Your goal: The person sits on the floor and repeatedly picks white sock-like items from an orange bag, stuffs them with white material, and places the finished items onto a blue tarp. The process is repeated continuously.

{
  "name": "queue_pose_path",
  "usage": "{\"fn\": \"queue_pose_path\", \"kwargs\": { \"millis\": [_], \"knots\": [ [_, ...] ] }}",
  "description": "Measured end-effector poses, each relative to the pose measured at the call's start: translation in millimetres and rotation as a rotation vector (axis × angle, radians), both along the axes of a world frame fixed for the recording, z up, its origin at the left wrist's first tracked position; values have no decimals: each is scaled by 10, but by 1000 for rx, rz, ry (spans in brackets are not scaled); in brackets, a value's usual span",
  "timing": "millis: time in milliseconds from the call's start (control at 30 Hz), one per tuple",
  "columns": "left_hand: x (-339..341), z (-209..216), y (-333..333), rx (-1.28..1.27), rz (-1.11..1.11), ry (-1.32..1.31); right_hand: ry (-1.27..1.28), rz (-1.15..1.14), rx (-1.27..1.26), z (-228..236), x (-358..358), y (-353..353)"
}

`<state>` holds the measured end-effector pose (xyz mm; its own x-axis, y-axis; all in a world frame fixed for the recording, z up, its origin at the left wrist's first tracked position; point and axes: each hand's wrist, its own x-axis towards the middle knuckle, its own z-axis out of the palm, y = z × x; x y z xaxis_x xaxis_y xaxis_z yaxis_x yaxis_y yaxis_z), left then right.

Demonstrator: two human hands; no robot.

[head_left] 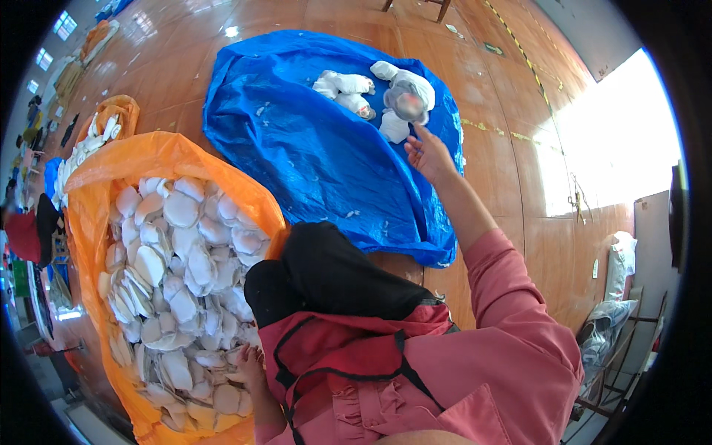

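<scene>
My right hand [430, 154] reaches out over the right side of a blue plastic sheet or sack [311, 170]. Its fingers are apart and hold nothing. Just beyond the fingertips is a motion-blurred bundle [406, 104], whitish grey with a reddish patch, apparently in the air. White bundles [345, 90] lie on the blue plastic near it. My left hand [251, 365] rests low at the right edge of a heap of white rounded fabric pads [182, 211], fingers loosely spread against them. The pads fill an open orange sack [170, 152].
A smaller orange sack [126, 107] with white pieces stands behind at the left. My bent, black-clad knee [348, 267] lies between the sacks. The reddish-brown floor [512, 245] has a yellow-black line. Clear plastic bags [604, 326] and a metal rack stand at the right.
</scene>
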<state>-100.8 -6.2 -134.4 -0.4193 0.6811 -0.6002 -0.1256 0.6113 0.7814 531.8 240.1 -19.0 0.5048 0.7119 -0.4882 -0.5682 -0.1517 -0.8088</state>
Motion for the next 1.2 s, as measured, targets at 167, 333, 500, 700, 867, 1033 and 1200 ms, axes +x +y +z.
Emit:
{"fn": "queue_pose_path", "kwargs": {
  "millis": [167,333,500,700,867,1033,1200],
  "knots": [
    [-67,-77,-110,-1,8,-59,-199,193,-44,-352,-804,-587],
    [-210,-287,-127,-21,218,-129,-223,287,-293,-1021,-1043,-1469],
    [-516,-478,-152,73,342,-114,-122,195,-377,-907,-1015,-1709],
    [-866,-656,27,-192,186,239,-280,208,-141,-136,-1513,-1408],
    [-1224,-1718,-197,-465,39,401,-518,345,243,276,-2248,-1293],
    [-676,-1956,-27,-445,49,4,-1013,383,245,233,-2403,-1365],
    [-390,-2026,591,-218,4,-107,-1007,368,230,199,-2392,-1271]
  ]
}}
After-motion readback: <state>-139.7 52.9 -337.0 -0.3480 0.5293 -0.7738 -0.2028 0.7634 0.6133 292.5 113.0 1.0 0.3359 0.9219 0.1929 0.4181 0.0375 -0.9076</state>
